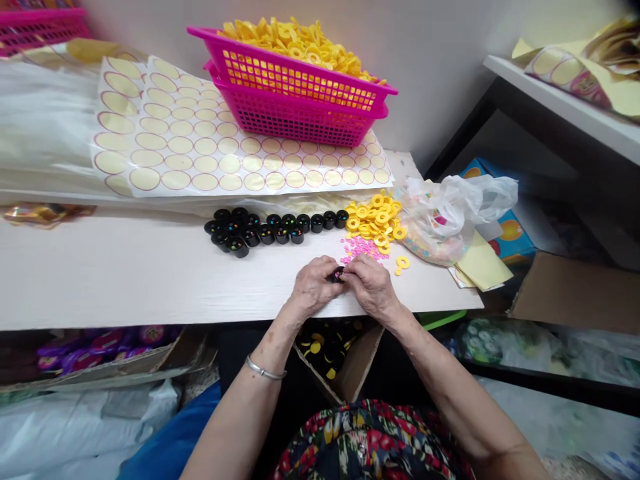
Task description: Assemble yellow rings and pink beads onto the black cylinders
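Note:
Near the table's front edge, my left hand [316, 283] is closed around a small round black cup [339, 274]. My right hand [371, 285] meets it from the other side, its fingertips pinched at the cup's rim; whatever they may hold is hidden. Just behind my right hand lies a scatter of tiny pink beads [361, 248]. A pile of yellow ring-shaped pieces [376, 219] sits beyond the beads, and one loose yellow piece [403, 263] lies to their right. To the left, several black cups [267, 233] stand grouped, with coloured bits inside.
Pink baskets [300, 110] heaped with yellow pieces rest on sheets of oval stickers [195, 163] at the back. A plastic bag of beads [440, 227] stands at the right, beside folded yellow paper [484, 261]. Below the table edge, a cardboard box [357, 367] holds black and yellow pieces.

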A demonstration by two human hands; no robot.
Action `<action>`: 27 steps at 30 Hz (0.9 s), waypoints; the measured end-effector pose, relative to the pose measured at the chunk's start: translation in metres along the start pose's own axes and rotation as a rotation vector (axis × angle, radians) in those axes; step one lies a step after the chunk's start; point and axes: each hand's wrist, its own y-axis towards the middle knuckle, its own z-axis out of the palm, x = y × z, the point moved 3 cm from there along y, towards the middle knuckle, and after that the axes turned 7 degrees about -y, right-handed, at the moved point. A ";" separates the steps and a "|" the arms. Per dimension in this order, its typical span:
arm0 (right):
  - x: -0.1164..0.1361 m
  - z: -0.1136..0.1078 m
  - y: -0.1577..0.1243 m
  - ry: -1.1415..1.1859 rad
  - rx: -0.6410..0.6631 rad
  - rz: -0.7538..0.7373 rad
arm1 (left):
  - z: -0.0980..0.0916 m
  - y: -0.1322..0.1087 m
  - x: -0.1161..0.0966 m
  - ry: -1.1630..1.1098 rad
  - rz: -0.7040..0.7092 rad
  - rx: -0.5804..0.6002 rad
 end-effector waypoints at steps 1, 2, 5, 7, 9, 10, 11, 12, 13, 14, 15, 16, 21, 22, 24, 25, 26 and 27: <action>0.000 0.001 0.000 -0.002 0.008 -0.005 | 0.000 0.000 0.000 0.002 0.001 -0.001; -0.001 0.002 0.000 -0.006 0.019 -0.007 | 0.000 0.000 0.001 0.006 -0.001 -0.002; -0.001 0.003 0.002 -0.021 0.061 -0.001 | 0.000 0.000 0.001 0.015 -0.007 0.007; -0.002 0.004 0.003 -0.037 0.092 0.007 | 0.000 0.000 0.001 0.020 -0.005 0.012; -0.002 0.005 0.005 -0.062 0.125 0.014 | 0.000 0.000 0.001 0.025 0.000 0.010; -0.002 0.005 0.006 -0.075 0.139 0.019 | 0.000 0.000 0.001 0.027 0.004 0.009; -0.002 0.005 0.006 -0.089 0.150 0.024 | 0.000 0.000 0.001 0.026 0.007 0.008; -0.002 0.005 0.007 -0.101 0.160 0.030 | 0.000 0.000 0.001 0.022 0.010 0.008; -0.002 0.005 0.008 -0.113 0.168 0.036 | 0.000 0.000 0.001 0.017 0.009 0.009; -0.002 0.005 0.008 -0.125 0.176 0.042 | 0.000 -0.001 0.001 0.012 0.007 0.011; -0.002 0.005 0.009 -0.134 0.185 0.047 | 0.000 -0.001 0.001 0.008 0.003 0.012; -0.002 0.005 0.009 -0.140 0.193 0.052 | 0.000 -0.001 0.001 0.006 -0.002 0.013; -0.004 0.005 0.010 -0.074 0.169 0.114 | 0.000 -0.001 0.002 0.007 -0.013 0.008; -0.004 0.005 0.010 -0.037 0.151 0.122 | 0.000 -0.001 0.002 0.006 -0.012 0.004; -0.006 0.004 0.009 0.071 0.125 0.125 | 0.000 -0.002 0.002 0.008 -0.011 -0.006; -0.007 0.002 0.008 0.133 0.115 0.124 | 0.000 -0.002 0.002 0.010 -0.011 -0.008; -0.008 0.001 0.006 0.191 0.107 0.126 | 0.000 -0.002 0.002 0.012 -0.011 -0.009; -0.010 -0.001 0.004 0.238 0.095 0.130 | 0.000 -0.002 0.001 0.012 -0.009 -0.008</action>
